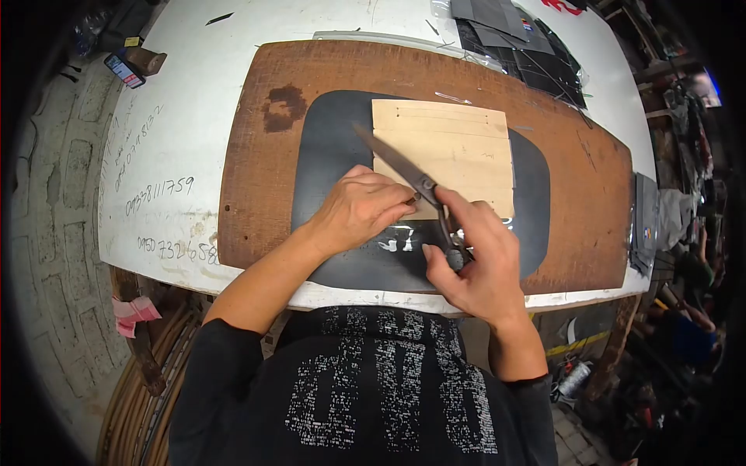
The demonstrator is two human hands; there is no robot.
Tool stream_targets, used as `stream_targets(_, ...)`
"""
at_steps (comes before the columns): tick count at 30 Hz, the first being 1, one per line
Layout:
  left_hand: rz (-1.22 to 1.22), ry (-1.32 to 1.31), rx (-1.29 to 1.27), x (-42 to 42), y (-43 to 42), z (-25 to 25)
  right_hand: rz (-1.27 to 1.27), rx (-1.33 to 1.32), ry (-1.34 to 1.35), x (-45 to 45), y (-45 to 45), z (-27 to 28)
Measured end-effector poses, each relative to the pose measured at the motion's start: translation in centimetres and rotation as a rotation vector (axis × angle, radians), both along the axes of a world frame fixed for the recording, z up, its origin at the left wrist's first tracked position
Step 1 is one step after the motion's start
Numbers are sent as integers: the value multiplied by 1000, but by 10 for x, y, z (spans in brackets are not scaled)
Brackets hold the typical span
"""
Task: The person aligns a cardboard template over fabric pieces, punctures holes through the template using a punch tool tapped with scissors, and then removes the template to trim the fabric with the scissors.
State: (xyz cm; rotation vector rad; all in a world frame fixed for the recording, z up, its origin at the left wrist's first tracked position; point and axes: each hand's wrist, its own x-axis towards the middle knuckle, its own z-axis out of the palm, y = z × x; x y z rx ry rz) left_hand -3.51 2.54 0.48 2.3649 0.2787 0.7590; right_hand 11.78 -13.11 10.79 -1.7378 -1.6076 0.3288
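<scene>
A pair of dark metal scissors (pixel 397 161) is in my right hand (pixel 488 260), its fingers and thumb around the handles. The blades look closed and point up and left, over the left side of a tan card piece (pixel 447 144) with pencil lines and small holes. My left hand (pixel 356 208) is at the card's lower left corner, with thumb and fingers pinched together close to the scissors' pivot; what they pinch is hidden. Glossy clear plastic (pixel 398 239) shows below the card. Under these lies a black rounded mat (pixel 334 132).
The mat rests on a worn brown board (pixel 264 171) on a white table (pixel 171 140) with handwritten numbers. A phone (pixel 124 70) stands at the left edge. Dark sheets and scraps (pixel 524 58) lie at the back right, and dark packets (pixel 643 221) at the right edge.
</scene>
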Motion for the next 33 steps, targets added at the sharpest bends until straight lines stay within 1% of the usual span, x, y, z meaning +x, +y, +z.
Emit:
stream_targets(2,1,-18,-8,1,0,-2,0,107,-6,1,-1,21)
stream_targets(3,3,-25,-13,1,0,-3,44,242,-50,4,-2,27)
stream_targets(5,4,-19,-17,1,0,-3,24,394,12,0,-6,23)
stream_targets(6,4,-17,-17,1,0,-2,26,413,7,1,-7,18)
stream_targets(7,9,-31,-3,1,0,-2,46,371,-19,1,-5,10)
stream_targets(9,10,-64,23,1,1,-1,46,79,-111,0,-1,-13)
stream_targets(10,11,-39,24,2,0,1,-42,-76,-21,-6,0,-19)
stream_targets(13,8,6,6,1,-1,4,-89,-15,41,9,-8,-17)
stream_targets(15,2,16,-18,1,0,2,-208,78,49,29,-13,-21)
stream_targets(19,7,8,-40,3,-1,4,-574,92,-204,99,-38,-52)
stream_targets(22,6,4,-41,4,-2,4,-777,-130,-244,136,-61,-71)
stream_targets(25,15,22,-44,4,-2,4,-710,-45,-787,137,-68,-68)
stream_targets(26,17,31,-48,4,-2,5,-705,15,-801,131,-64,-61)
stream_targets(29,19,30,-33,5,-2,6,-721,-214,-231,111,-57,-48)
stream_targets(30,19,22,-25,6,-2,7,-674,-281,-146,107,-52,-48)
stream_targets(31,17,24,-25,6,-2,7,-675,-431,-74,100,-46,-41)
stream_targets(33,21,27,-26,6,-2,7,-631,-550,-7,96,-37,-41)
